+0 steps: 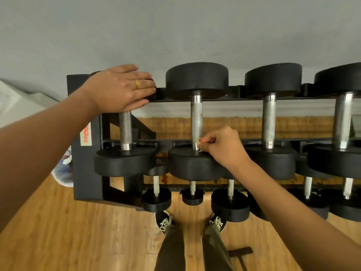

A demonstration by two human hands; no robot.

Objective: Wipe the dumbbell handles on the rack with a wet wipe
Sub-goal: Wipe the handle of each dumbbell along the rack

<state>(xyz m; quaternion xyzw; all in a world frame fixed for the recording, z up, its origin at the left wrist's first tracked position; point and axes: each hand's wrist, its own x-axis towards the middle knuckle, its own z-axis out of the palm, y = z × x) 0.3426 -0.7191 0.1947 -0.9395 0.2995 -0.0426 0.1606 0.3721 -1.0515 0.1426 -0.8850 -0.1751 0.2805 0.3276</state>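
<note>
Head view: we look down on a black rack [86, 173] set against a grey wall [175, 26], with both our arms reaching in from the lower edge.
Left hand: our left hand [121, 89] lies flat with straight fingers on the far head of the leftmost dumbbell, gripping nothing; a gold ring [137, 84] shows on one finger.
Right hand: our right hand [220, 145] is curled, thumb and fingertips pinching the wet wipe [199, 143].
Wet wipe: only a small pale scrap shows between our fingertips, pressed against the near end of the second handle [196, 120], just above the near black head.
Top tier: four dumbbells lie side by side, their steel handles running away from us toward the wall; the first handle [125, 130] is bare below our left palm, and the third handle [269, 120] and the fourth handle [342, 118] stand to the right, well apart from both hands.
Lower tier: smaller dumbbells [156, 200] rest beneath, partly hidden by the upper heads.
Rack side: a pale sticker [86, 134] with red lettering sits on the left upright.
Floor: wooden boards [78, 231]; our shoes [164, 222] stand just before the rack.
</note>
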